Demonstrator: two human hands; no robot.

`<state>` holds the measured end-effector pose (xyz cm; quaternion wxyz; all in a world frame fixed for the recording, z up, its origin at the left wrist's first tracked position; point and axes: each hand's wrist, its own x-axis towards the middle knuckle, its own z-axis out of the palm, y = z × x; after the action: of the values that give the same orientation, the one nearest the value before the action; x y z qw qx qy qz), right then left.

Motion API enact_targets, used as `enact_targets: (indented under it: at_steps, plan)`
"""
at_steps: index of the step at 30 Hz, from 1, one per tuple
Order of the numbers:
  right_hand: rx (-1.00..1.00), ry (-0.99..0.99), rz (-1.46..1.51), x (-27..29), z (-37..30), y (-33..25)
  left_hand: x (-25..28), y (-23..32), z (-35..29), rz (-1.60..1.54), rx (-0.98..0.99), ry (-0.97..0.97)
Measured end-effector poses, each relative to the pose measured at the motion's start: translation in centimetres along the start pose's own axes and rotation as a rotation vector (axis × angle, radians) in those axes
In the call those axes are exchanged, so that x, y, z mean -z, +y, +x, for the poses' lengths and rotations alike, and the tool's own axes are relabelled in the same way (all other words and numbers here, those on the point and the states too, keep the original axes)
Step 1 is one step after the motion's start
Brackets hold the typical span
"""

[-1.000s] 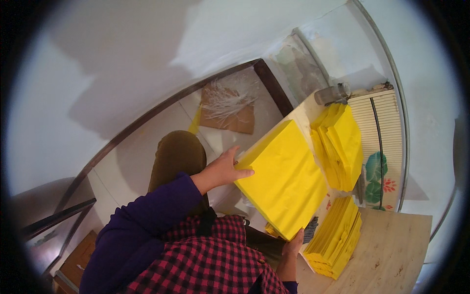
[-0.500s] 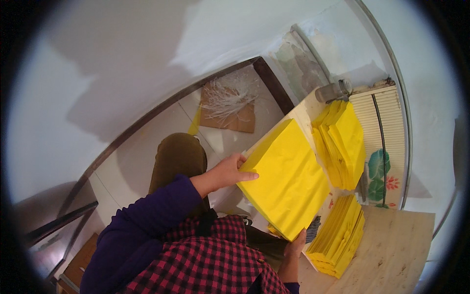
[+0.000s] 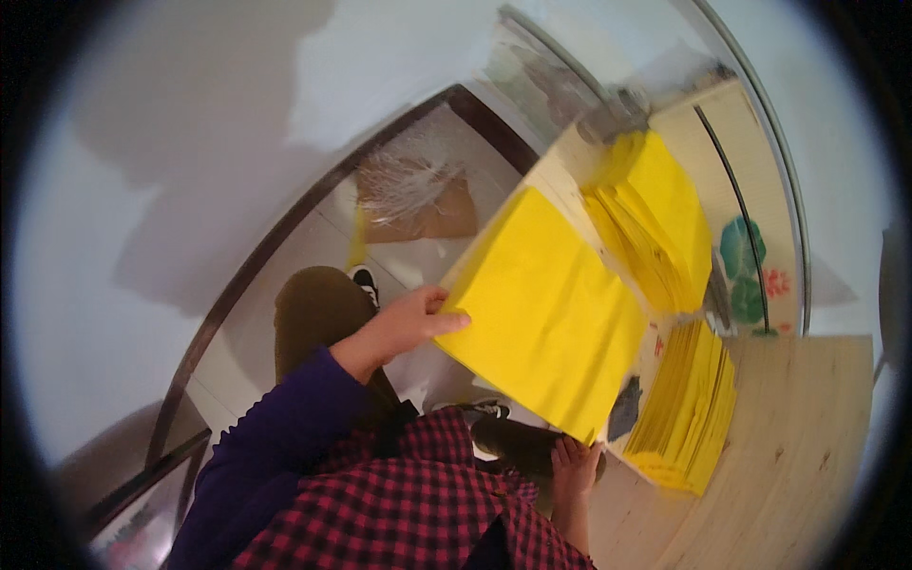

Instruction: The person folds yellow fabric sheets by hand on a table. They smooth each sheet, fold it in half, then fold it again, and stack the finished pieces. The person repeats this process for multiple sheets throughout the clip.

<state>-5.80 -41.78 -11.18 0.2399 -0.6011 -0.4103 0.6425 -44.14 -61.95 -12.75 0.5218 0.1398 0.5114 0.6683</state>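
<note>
Pale wooden boards (image 3: 807, 418) hold a far yellow stack (image 3: 665, 214) and a near yellow stack (image 3: 686, 404), apparently set aside already, while left of them our left hand (image 3: 404, 328) pinches the yellow sheeting (image 3: 546, 313), not yet set aside, our right hand (image 3: 575, 467) at its near corner, grip unclear.

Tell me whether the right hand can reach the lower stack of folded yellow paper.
Probably yes: the right hand is at a corner of the broad flat yellow paper, but nothing visible blocks its way to the lower stack.

From the yellow paper (image 3: 541, 313), the far stack (image 3: 673, 223) blocks two o'clock, the near stack (image 3: 684, 408) four (both close); floor (image 3: 404, 268) toward ten offers room.
</note>
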Motion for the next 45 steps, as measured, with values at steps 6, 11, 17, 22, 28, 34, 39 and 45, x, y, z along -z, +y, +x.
enact_targets:
  at_steps: [6,11,17,22,28,34,39,45]
  plan:
    - [0.033,-0.247,0.347,-1.9,0.6,0.3,-0.1,0.3,0.1,-0.001,-0.008,0.0]
    - [-0.009,-0.163,0.326,-2.3,0.9,0.0,-0.1,0.0,0.4,-0.016,0.012,0.044]
    - [-0.001,-0.166,0.412,-2.0,1.7,0.7,-0.2,0.1,0.5,-0.053,0.008,0.039]
    - [0.027,-0.189,0.459,-2.1,2.2,1.0,-0.3,0.3,0.4,-0.09,0.018,0.036]
    - [0.029,-0.166,0.384,-2.2,1.9,0.7,-0.6,0.3,0.2,-0.13,-0.015,0.035]
    - [-0.003,-0.201,0.369,-2.2,1.6,0.2,-0.8,0.3,0.1,-0.134,-0.032,0.03]
    - [-0.052,-0.174,0.404,-2.4,1.6,-0.1,-0.7,0.2,0.1,-0.127,-0.049,0.034]
    - [0.109,-0.219,0.32,-2.5,1.3,-1.2,-0.6,-0.1,0.0,-0.132,-0.044,0.053]
